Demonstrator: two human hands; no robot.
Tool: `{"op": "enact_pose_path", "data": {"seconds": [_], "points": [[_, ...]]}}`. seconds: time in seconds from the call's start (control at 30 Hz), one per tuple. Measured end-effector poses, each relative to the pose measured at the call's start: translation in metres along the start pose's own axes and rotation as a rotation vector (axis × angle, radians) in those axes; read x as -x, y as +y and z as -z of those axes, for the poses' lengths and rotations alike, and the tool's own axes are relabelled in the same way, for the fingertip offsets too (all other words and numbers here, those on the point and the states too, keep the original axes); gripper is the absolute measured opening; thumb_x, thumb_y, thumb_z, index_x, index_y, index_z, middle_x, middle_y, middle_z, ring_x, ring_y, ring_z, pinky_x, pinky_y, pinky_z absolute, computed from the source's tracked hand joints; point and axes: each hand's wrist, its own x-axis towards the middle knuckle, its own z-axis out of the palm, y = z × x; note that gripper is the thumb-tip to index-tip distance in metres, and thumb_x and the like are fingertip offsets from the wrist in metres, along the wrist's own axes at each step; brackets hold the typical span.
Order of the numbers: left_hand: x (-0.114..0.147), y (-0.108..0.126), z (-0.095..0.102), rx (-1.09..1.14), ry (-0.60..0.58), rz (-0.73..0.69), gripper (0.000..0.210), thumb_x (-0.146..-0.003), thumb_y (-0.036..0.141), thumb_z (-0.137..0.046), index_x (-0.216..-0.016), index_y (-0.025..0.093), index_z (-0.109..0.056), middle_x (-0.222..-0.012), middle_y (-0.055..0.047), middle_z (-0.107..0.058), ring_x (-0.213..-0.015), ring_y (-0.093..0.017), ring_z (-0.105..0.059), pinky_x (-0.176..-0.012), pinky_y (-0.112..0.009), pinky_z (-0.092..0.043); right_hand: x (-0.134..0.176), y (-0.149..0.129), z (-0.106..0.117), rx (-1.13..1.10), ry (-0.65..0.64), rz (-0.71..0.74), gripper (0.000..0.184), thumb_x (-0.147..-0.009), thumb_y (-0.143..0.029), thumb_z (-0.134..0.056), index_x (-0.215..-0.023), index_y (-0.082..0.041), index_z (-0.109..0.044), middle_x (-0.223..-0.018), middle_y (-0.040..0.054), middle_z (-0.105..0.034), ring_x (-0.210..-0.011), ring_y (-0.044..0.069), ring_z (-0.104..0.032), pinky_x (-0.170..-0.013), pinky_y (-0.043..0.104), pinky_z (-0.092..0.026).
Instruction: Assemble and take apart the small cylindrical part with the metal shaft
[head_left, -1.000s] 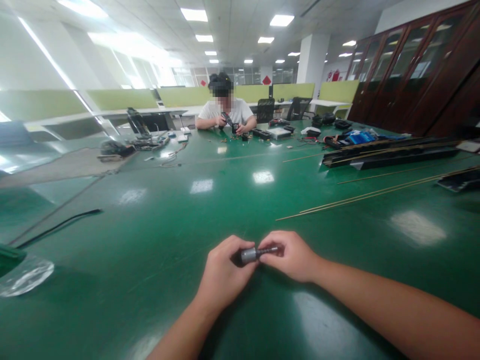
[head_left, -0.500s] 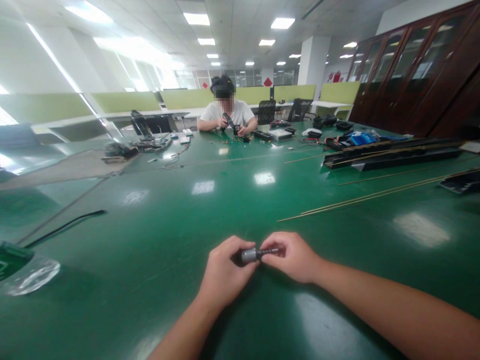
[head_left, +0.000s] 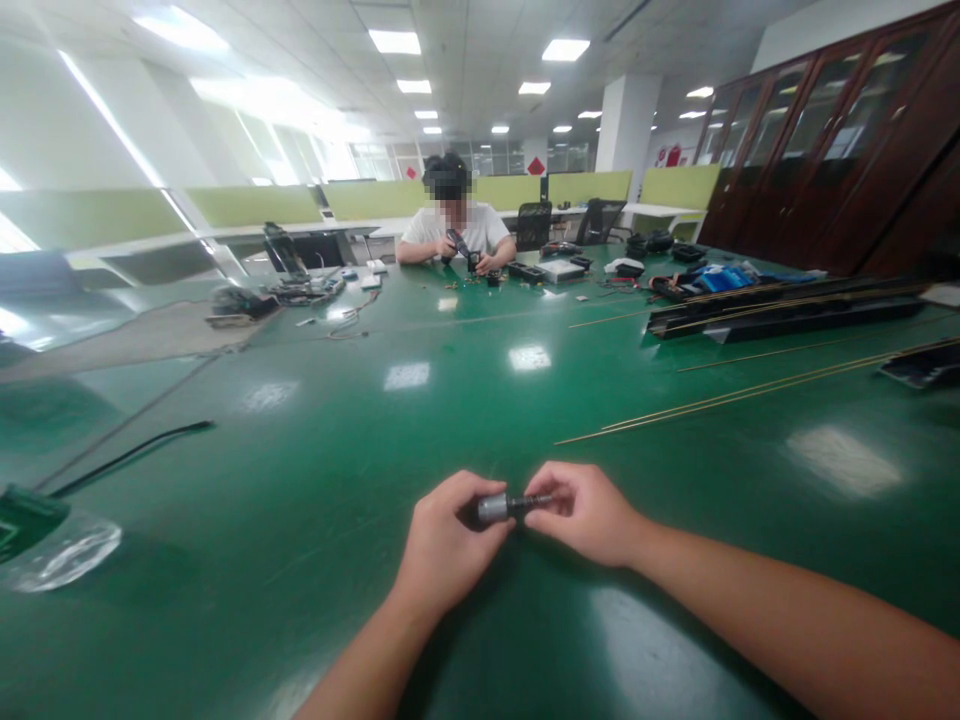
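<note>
Above the near part of the green table, a small silver cylinder with a thin dark shaft, like a small motor [head_left: 493, 508], lies sideways between my hands. My left hand [head_left: 448, 540] is closed around the silver body, thumb on the near side and fingers on the far side. From the right, my right hand [head_left: 589, 515] curls its thumb and fingers about the shaft's far end. A short stretch of the ridged shaft shows between the two hands. The left end of the silver body is hidden in my left palm.
Thin brass-coloured rods [head_left: 697, 402] and black channel profiles [head_left: 780, 308] lie at the right. A clear plastic bottle [head_left: 71, 550] with a green label and a black cable [head_left: 135, 458] are at left. Across the table [head_left: 337, 400], a co-worker [head_left: 456, 230] holds a dark power tool.
My left hand and the silver body have shifted slightly left. More of the dark shaft shows between my hands, and my right fingertips sit a little farther from the body.
</note>
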Motion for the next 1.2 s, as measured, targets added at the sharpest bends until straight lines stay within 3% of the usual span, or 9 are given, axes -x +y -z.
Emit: {"op": "enact_pose_path", "data": {"seconds": [0.4,1.03,1.2], "points": [[-0.003,-0.001,0.003,0.015,0.020,0.013,0.018,-0.070,0.020,-0.074,-0.088,0.021,-0.071,-0.087,-0.002,-0.071,-0.080,-0.020,-0.066,-0.074,-0.030,-0.049,-0.001,-0.004,0.002,0.067,0.050,-0.054,0.014,-0.077,-0.023,-0.072,-0.088,-0.015,-0.068,-0.064,-0.0005,-0.063,-0.055,0.012,-0.054,-0.052,0.021,-0.041],[-0.005,-0.011,0.007,0.034,0.032,0.062,0.019,-0.072,0.021,-0.073,-0.090,0.022,-0.070,-0.088,-0.002,-0.071,-0.081,-0.019,-0.066,-0.076,-0.030,-0.051,-0.003,-0.002,0.004,0.105,0.092,-0.040,0.014,-0.077,-0.025,-0.072,-0.086,-0.015,-0.069,-0.065,-0.0001,-0.064,-0.056,0.012,-0.056,-0.051,0.021,-0.041],[-0.006,-0.014,0.011,-0.022,0.071,0.125,0.022,-0.071,0.029,-0.076,-0.092,0.022,-0.070,-0.088,-0.001,-0.072,-0.080,-0.020,-0.067,-0.078,-0.032,-0.052,-0.002,-0.001,0.003,0.076,0.094,-0.042,0.015,-0.078,-0.027,-0.072,-0.086,-0.015,-0.068,-0.068,0.0008,-0.066,-0.057,0.013,-0.059,-0.053,0.022,-0.044]]}}
